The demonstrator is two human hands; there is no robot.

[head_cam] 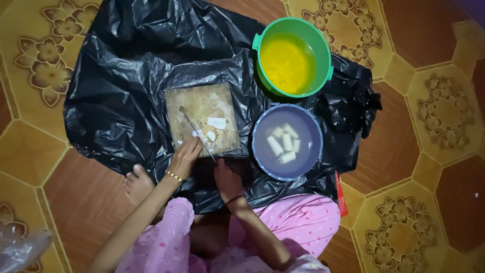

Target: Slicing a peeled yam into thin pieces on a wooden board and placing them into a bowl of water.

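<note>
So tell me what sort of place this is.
Probably a home floor used for preparing food: patterned floor tiles, a black plastic sheet spread as a work surface, and a wooden cutting board beside two bowls.

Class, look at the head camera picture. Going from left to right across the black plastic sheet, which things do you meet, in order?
Left hand → wooden cutting board → right hand holding the knife → blue bowl of white pieces, with the green bucket beyond it.
</note>
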